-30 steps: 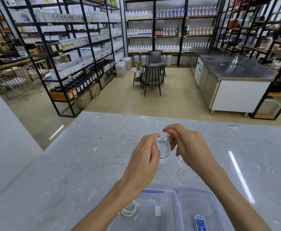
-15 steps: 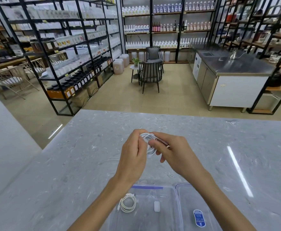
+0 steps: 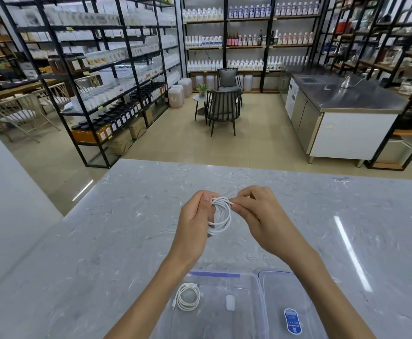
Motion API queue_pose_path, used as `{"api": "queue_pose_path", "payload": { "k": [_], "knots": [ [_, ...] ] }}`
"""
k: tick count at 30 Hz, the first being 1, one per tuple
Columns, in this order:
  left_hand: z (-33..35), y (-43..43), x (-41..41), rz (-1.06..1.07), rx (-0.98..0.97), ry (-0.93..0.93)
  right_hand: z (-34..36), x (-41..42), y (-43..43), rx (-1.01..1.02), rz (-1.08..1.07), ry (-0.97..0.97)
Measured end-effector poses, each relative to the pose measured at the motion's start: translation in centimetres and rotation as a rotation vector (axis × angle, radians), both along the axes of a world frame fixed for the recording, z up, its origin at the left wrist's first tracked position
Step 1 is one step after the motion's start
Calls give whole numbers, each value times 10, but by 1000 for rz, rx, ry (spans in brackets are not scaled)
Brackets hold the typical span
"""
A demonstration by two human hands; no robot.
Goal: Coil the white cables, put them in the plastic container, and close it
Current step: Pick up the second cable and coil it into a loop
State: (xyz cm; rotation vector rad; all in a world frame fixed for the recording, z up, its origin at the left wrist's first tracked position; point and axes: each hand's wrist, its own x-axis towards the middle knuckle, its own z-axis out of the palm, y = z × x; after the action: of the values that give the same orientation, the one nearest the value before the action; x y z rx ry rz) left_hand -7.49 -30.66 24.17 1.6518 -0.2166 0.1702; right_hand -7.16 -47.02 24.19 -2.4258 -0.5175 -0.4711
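Observation:
Above the marble counter I hold a white cable [image 3: 220, 216] wound into a loop. My left hand [image 3: 195, 223] grips the coil's left side with curled fingers. My right hand [image 3: 258, 216] pinches the cable's end at the top right of the loop. Below my arms a clear plastic container [image 3: 251, 282] stands open at the counter's near edge. A second coiled white cable [image 3: 187, 296] lies inside it, with a small white block [image 3: 230, 302] beside it. The clear lid [image 3: 273, 285], bearing a blue label [image 3: 292, 321], lies to the container's right.
The grey marble counter [image 3: 126, 228] stretches wide on both sides of my hands. Beyond its far edge are a tiled floor, black shelving racks [image 3: 97, 69] with bottles, dark chairs [image 3: 222, 111] and a steel-topped cabinet [image 3: 341, 113].
The coil has turned and grown into a rounder loop between my hands. My right hand moved from wrapping across the coil to pinching its end at the top right.

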Motion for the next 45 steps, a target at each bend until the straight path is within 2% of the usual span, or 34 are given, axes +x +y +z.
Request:
{"api": "queue_pose_path", "payload": {
  "k": [2, 5, 7, 11, 14, 19, 23, 27, 29, 31, 34, 38, 41, 45],
  "knots": [
    [-1, -2, -1, -36, -39, 50, -4, -3, 4, 265, -18, 116],
    [-3, -6, -2, -34, -42, 99, -9, -6, 13, 869, 14, 397],
    [-5, -9, -3, -68, -36, 128, -16, -9, 19, 1084, -11, 479],
    [-4, -7, -3, -154, 53, 85, -26, -13, 24, 1198, -23, 588],
    [-2, -1, 2, -102, 189, -7, -29, -15, 20, 1319, 130, 776],
    [-6, 0, 2, -77, 311, -58, -27, -15, 26, 1445, 109, 951],
    [-8, 3, 2, -23, 432, -116, -26, -18, 27, 1477, 93, 1017],
    [-11, 9, 1, 40, 594, -198, -22, -22, 22, 1462, 188, 1011],
    [-9, 10, 1, 27, 665, -242, -19, -25, 21, 1482, 262, 955],
    [-5, 8, 0, 18, 689, -260, -15, -28, 24, 1421, 290, 837],
    [-1, 5, -2, 58, 621, -277, -6, -31, 32, 1312, 289, 705],
    [7, 3, -2, 47, 315, -206, 7, -32, 39, 1186, 243, 564],
    [15, 1, -5, 24, 173, -217, 16, -33, 44, 988, 113, 303],
    [17, -5, -6, 53, 121, -245, 16, -35, 50, 778, -139, -47]
  ]
}}
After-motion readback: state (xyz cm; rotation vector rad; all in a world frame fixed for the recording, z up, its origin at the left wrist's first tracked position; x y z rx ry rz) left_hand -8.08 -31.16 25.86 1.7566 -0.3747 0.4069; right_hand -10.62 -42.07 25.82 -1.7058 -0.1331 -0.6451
